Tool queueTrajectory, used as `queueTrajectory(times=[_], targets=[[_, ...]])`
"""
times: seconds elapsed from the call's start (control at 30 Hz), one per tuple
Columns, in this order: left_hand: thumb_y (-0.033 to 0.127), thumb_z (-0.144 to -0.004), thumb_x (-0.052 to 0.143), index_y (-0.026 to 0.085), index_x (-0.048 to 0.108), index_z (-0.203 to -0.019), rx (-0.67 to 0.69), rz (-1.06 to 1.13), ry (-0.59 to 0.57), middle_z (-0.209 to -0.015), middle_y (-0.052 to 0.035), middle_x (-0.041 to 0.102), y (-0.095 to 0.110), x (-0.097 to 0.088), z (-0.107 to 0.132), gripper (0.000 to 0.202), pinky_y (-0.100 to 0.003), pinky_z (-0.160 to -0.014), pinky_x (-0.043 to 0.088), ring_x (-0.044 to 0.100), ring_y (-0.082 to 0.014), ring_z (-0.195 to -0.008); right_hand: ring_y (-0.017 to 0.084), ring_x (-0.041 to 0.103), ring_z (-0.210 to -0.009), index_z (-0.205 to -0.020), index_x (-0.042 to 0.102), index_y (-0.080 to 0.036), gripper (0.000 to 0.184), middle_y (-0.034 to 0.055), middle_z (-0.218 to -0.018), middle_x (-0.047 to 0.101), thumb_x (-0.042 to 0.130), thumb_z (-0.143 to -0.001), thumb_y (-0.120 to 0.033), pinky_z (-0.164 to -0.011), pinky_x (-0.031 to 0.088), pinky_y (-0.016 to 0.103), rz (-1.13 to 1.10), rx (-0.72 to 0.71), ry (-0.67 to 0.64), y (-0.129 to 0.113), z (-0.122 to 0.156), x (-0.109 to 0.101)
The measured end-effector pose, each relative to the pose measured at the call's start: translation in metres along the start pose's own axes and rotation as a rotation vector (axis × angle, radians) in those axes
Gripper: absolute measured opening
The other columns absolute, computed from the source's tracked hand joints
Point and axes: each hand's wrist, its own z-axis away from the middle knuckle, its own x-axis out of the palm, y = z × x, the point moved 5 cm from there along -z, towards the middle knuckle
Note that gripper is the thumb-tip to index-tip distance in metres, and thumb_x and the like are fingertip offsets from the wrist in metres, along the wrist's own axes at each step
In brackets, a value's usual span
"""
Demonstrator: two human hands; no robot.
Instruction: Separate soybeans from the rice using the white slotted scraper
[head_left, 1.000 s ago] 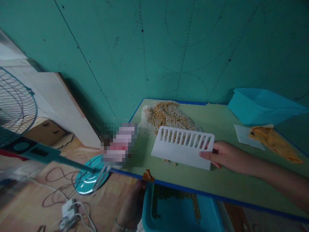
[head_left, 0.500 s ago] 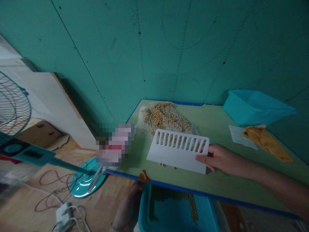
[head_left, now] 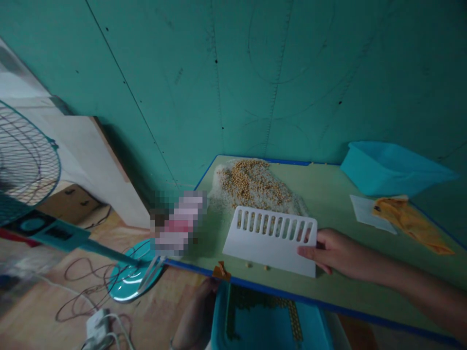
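Note:
My right hand [head_left: 330, 250] grips the right end of a white plastic plate with a row of slots [head_left: 270, 250], thumb on its near face. The plate is tilted over the table, in front of a pile of yellow-brown beans [head_left: 244, 175] mixed with white grains [head_left: 219, 182]. A few loose beans [head_left: 266, 268] lie between plate and front edge. Below that edge, my left hand [head_left: 207, 290] is at the left rim of a turquoise tub [head_left: 268, 325] with beans inside. Its fingers are hidden.
A turquoise basin [head_left: 386, 165], a white sheet [head_left: 368, 214] and an orange cloth [head_left: 412, 223] lie on the table's right. A blurred-out pinkish item [head_left: 178, 226] is at its left edge. A turquoise fan [head_left: 58, 233], cables and a power strip [head_left: 98, 325] stand left.
The slotted plate has come slightly toward the table's front edge, and the loose beans below it have shifted the same way. The camera view has tilted a little. My left hand stays beside the tub.

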Motion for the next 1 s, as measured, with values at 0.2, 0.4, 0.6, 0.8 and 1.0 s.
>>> queueTrajectory(times=[0.2,0.4,0.6,0.8,1.0], targets=[[0.033,-0.083,0.053,0.018,0.057,-0.105,-0.043,-0.03,0.047,-0.105,-0.0065,0.061,0.0,0.004,0.011,0.027,-0.038,-0.071,0.052,0.06,-0.0189,-0.086,0.007,0.038,-0.04,-0.075,0.062,-0.015,0.043,-0.0025,-0.052,0.051,0.056,-0.07,-0.057,-0.038,0.029,0.021,-0.006,0.025,0.007,-0.001,0.001,0.0],[0.031,-0.077,0.06,0.017,0.063,-0.099,-0.145,-0.033,0.071,-0.088,-0.0059,0.068,-0.004,0.016,0.033,0.027,-0.04,-0.073,0.051,0.064,-0.0238,-0.084,0.008,0.036,-0.04,-0.074,0.061,-0.016,0.047,-0.0028,-0.052,0.049,0.053,-0.07,-0.062,-0.039,0.027,0.022,0.009,0.03,-0.037,0.001,0.004,0.003],[0.025,-0.068,0.066,0.019,0.07,-0.084,-0.191,-0.029,0.06,-0.067,-0.0033,0.068,-0.001,0.022,0.035,0.018,-0.036,-0.071,0.05,0.066,-0.0264,-0.078,0.008,0.035,-0.041,-0.075,0.059,-0.017,0.049,-0.0051,-0.047,0.044,0.052,-0.069,-0.065,-0.04,0.025,0.022,-0.012,0.063,-0.047,0.008,0.008,0.005],[0.015,-0.061,0.069,0.02,0.07,-0.079,-0.127,-0.034,0.027,-0.063,0.0008,0.066,0.001,0.02,0.029,0.018,-0.029,-0.067,0.049,0.063,-0.0194,-0.068,0.007,0.034,-0.041,-0.081,0.06,-0.017,0.05,-0.0035,-0.056,0.049,0.053,-0.068,-0.065,-0.039,0.025,0.021,-0.074,0.089,-0.102,0.013,0.016,0.013],[0.015,-0.066,0.07,0.017,0.067,-0.073,-0.074,-0.134,-0.125,-0.062,0.0011,0.063,0.0,0.006,0.008,0.008,-0.029,-0.065,0.048,0.061,-0.0172,-0.066,0.008,0.037,-0.046,-0.08,0.058,-0.016,0.05,-0.0034,-0.056,0.047,0.052,-0.069,-0.065,-0.042,0.03,0.021,-0.08,0.141,-0.056,0.018,0.021,0.013]])
